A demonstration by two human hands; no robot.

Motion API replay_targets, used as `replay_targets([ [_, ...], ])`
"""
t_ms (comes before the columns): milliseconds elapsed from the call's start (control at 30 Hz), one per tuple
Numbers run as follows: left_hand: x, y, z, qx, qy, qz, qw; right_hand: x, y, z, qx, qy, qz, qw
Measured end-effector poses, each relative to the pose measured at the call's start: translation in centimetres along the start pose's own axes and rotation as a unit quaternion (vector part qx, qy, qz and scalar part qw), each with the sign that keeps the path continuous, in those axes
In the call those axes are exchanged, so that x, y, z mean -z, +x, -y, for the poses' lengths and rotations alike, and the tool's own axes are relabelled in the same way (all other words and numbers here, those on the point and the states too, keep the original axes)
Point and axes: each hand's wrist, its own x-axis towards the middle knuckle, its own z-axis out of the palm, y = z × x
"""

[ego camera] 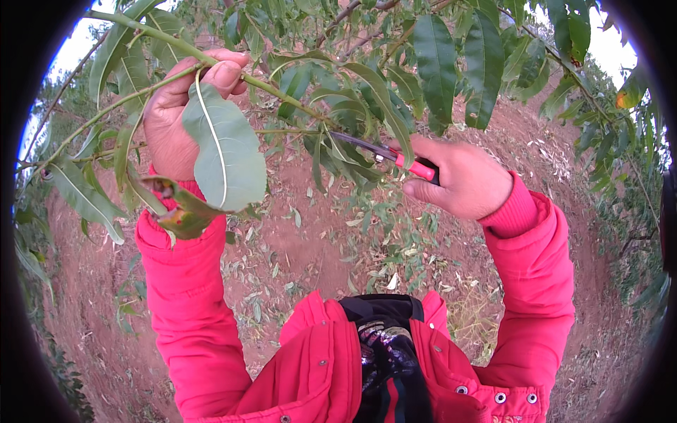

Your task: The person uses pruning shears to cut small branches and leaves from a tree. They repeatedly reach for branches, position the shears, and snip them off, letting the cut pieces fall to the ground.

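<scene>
My left hand (180, 116) grips a green leafy branch (285, 98) at the upper left, thumb and fingers closed around the stem. A broad leaf (227, 143) hangs in front of that wrist, and a curled leaf with brown and red spots (188, 211) hangs below it. On the right, my right hand (457, 174) holds red-handled pruning shears (415, 166). Their dark blades (357, 140) point left and reach the branch among the leaves. Foliage partly covers the blade tips, so whether they touch the stem cannot be told.
Long green leaves (436, 69) hang from thin branches (365, 39) across the top. More foliage (603, 127) stands at the right. Reddish-brown soil (301, 254) below is scattered with fallen leaves (394, 280) and a tuft of dry grass (473, 317).
</scene>
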Motion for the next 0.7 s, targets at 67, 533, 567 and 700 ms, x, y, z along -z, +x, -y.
replay_targets([
  [67,0.0,0.1,0.1,0.005,-0.015,0.006,1.0,-0.1,0.6,0.0,-0.002,0.024,-0.004,1.0],
  [533,3.4,3.5,2.8,-0.05,-0.026,-0.023,0.998,-9.4,-3.4,-2.1,-0.041,0.403,0.08,0.911],
  [567,3.5,3.8,2.8,-0.05,-0.017,-0.023,0.998,-10.1,-3.7,-2.2,-0.068,0.506,0.088,0.855],
  [700,3.0,5.0,3.3,-0.071,-0.009,-0.02,0.997,-11.5,-4.1,-1.1,-0.058,0.674,-0.044,0.735],
])
